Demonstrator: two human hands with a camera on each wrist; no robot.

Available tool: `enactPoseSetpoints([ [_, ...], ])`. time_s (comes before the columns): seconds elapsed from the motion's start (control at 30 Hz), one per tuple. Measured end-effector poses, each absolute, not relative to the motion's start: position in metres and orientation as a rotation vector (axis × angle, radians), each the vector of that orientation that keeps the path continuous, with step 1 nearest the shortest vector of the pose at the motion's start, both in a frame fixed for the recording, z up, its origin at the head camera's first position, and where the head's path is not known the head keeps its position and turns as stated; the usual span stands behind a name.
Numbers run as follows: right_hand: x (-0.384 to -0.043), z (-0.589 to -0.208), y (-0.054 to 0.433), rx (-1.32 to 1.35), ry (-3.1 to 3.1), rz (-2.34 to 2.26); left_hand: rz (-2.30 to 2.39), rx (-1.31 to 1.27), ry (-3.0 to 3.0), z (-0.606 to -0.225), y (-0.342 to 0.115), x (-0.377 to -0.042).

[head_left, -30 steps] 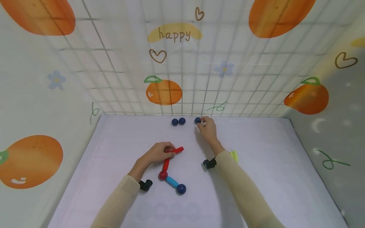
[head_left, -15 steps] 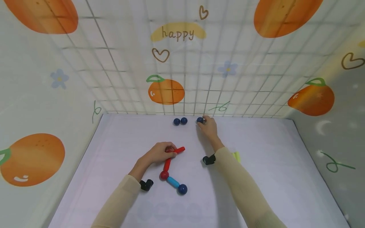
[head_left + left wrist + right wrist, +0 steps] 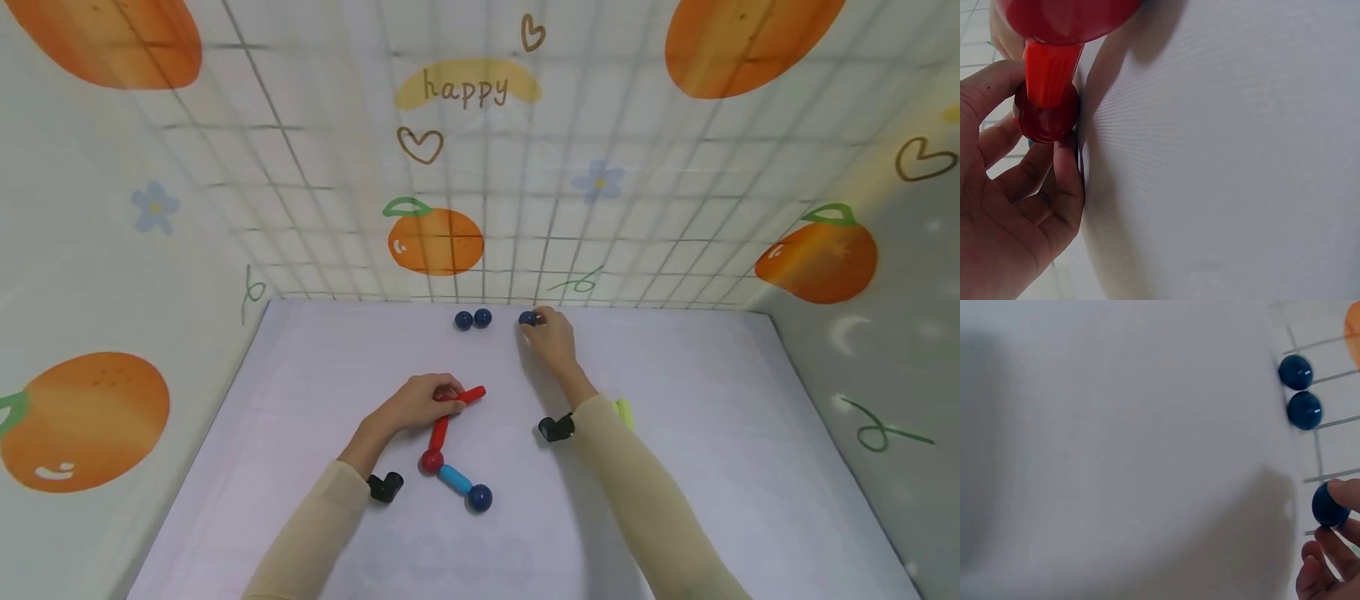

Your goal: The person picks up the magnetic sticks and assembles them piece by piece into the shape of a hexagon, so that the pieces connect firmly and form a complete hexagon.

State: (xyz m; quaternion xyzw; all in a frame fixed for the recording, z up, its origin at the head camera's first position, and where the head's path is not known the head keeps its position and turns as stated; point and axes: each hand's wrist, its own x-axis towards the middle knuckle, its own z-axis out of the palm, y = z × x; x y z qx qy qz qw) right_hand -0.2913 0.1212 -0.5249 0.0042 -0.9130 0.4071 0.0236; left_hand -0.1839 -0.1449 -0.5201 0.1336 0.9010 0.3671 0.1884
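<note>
Red and glossy, a round ball sits pinched between the thumb and fingers of the left hand. Just right of that hand juts a straight red rod; a second red rod runs from beneath it toward the person, meeting another shiny red ball. Beyond this, nearer the person than the hand, a short sky-blue rod slants rightward to a large dark blue ball.

Farther forward, the right hand has its thumb and fingertips clamped on a smooth navy ball; whether that ball touches the white tabletop I cannot tell. Left of the right hand, a pair of glossy navy spheres rests side by side. Behind the right hand, a yellow-green piece lies partly hidden by the beige sleeve.
</note>
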Motion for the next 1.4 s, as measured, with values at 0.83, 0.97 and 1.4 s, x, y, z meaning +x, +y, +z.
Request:
enactPoseSetpoints([
  [0.83, -0.187, -0.517, 0.115, 0.249, -2.826, 1.432, 1.024, 0.362, 2.540, -0.520, -0.144, -0.186],
  [0.97, -0.181, -0.522, 0.109, 0.272, -2.831, 1.463, 1.029, 0.352, 2.536, -0.518, -0.144, -0.185],
  [1.4, -0.176, -0.531, 0.097, 0.341, -2.860, 1.502, 1.041, 0.362, 2.526, -0.517, -0.143, -0.185],
])
